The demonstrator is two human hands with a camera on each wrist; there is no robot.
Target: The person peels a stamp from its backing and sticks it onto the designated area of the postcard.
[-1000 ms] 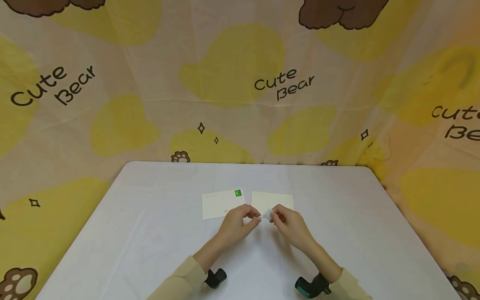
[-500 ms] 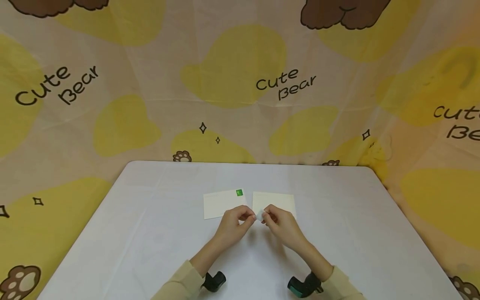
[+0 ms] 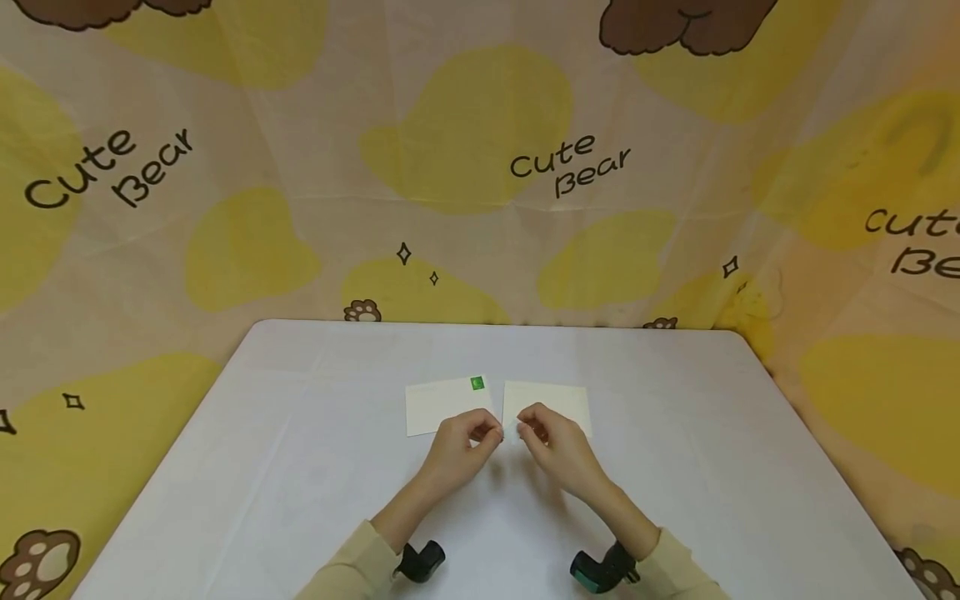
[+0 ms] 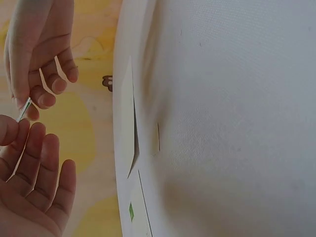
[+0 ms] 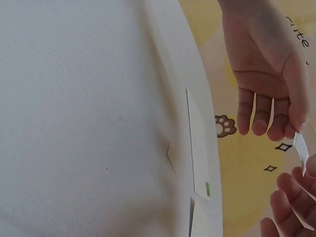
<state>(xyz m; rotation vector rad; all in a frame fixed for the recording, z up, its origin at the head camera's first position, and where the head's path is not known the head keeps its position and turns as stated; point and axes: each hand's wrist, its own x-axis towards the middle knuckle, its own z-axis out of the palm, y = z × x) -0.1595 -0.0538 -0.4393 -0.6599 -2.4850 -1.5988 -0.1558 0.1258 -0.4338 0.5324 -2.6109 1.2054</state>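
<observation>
Both hands meet over the table, a small pale slip of paper (image 5: 300, 150) stretched between their fingertips. My left hand (image 3: 459, 446) pinches one end with thumb and forefinger. The opposite end is pinched by my right hand (image 3: 562, 446). From the left wrist the slip (image 4: 23, 109) appears nearly edge-on; in the head view the fingers mostly hide it. Behind the left hand lies a white card (image 3: 438, 407) with a green stamp (image 3: 477, 383) in its upper right corner. A plain cream card (image 3: 558, 400) lies beside it, partly behind the right hand.
The white table (image 3: 315, 417) reaches back to a patterned bear curtain (image 3: 465, 150). A tiny thin pale scrap (image 4: 158, 137) lies on the tabletop, nearer than the cards. Black wrist camera mounts (image 3: 422, 562) hang below both forearms.
Both hands have shifted slightly left. The slip, which showed its pale face between the fingers in the earlier head frames, has turned and is now barely seen there.
</observation>
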